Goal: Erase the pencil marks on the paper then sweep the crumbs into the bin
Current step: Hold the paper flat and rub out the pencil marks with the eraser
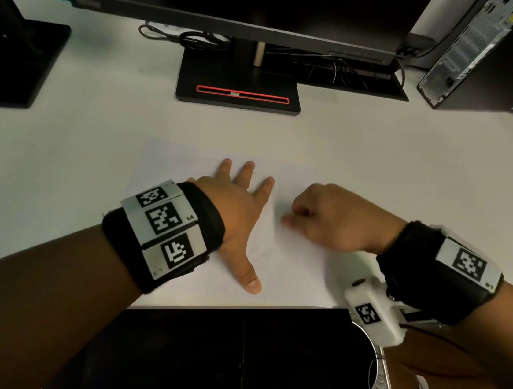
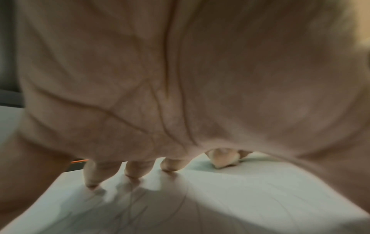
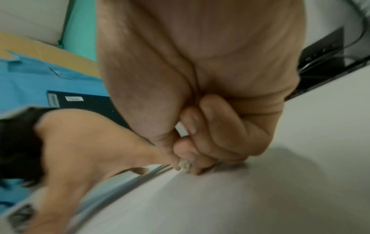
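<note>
Where the head camera looks down, a white desk (image 1: pixel 381 151) carries a sheet of white paper (image 1: pixel 169 165) near its front edge. The left hand (image 1: pixel 240 211) lies flat on the paper, palm down, fingers straight and spread, thumb stretched toward the front edge, holding nothing. Just beside it, the right hand (image 1: pixel 332 219) is bunched into a loose fist on the paper, its fingers curled tight around something too hidden to make out from here. Both wrists wear black bands with black-and-white square markers. A monitor stand (image 1: pixel 238 86) sits at the back of the desk, well apart from the hands, and a computer tower (image 1: pixel 476 50) stands at the far right.

From the left wrist camera, the palm fills most of the picture. Below it the fingertips (image 2: pixel 92 178) press on the paper (image 2: pixel 250 197), where faint pencil lines (image 2: pixel 180 204) show in the hand's shadow. Beyond, the right hand's fingers (image 2: pixel 222 158) touch the sheet.

From the right wrist camera, the right hand's thumb and fingers pinch a small pale eraser (image 3: pixel 184 166), its tip touching the paper (image 3: pixel 260 197). The left forearm (image 3: pixel 84 145) lies close behind. The picture is blurred.
</note>
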Motion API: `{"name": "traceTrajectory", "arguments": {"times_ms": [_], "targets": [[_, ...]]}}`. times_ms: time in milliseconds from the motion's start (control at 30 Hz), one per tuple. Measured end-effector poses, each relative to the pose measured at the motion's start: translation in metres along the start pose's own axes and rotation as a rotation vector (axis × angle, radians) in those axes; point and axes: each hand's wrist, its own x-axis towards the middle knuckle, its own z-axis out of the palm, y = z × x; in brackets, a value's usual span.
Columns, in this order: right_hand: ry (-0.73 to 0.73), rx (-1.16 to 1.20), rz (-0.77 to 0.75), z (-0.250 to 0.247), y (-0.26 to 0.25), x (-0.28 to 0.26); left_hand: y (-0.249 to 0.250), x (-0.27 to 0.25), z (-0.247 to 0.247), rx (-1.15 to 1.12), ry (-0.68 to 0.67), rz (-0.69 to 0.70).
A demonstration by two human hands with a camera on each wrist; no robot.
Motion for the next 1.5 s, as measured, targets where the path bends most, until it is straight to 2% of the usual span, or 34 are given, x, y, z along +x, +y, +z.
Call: {"name": "traceTrajectory", "arguments": {"times_ms": [100,233,333,400,533,700,833,1000,1133,1300,1433,1500], "targets": [[0.065,-0.009,0.019,-0.003,0.004,0.004,0.0,0.0,0.001,0.008,0.004,-0.003],[-0.044,-0.022,-0.051,0.006,-0.007,0.001,0.0,0.001,0.001,0.007,0.009,-0.004],[0.034,0.024,0.04,-0.007,0.006,0.008,0.0,0.001,0.001,0.003,0.009,-0.001],[0.061,0.012,0.038,-0.007,0.006,0.008,-0.001,0.0,0.001,-0.002,0.01,0.004],[-0.052,-0.029,-0.047,0.001,-0.005,0.004,-0.002,0.0,0.002,-0.011,0.009,0.01],[0.063,-0.007,0.056,-0.014,0.005,0.013,-0.001,0.001,0.001,-0.009,-0.001,0.005],[-0.044,-0.012,-0.01,-0.006,-0.003,0.012,-0.003,0.002,0.002,-0.015,0.002,0.008],[0.071,0.005,0.075,-0.016,0.004,0.019,-0.002,0.001,0.001,-0.01,0.005,0.004],[-0.058,0.036,-0.02,-0.008,-0.003,0.015,-0.002,0.001,0.001,-0.012,0.001,0.001],[0.085,-0.004,0.076,-0.017,0.006,0.022,-0.002,0.0,0.001,-0.007,0.004,0.006],[-0.086,-0.013,-0.05,-0.009,-0.003,0.017,-0.003,0.001,0.002,-0.012,0.007,0.005],[-0.078,0.016,-0.026,-0.015,0.0,0.018,-0.003,0.001,0.001,-0.009,0.007,0.006]]}}
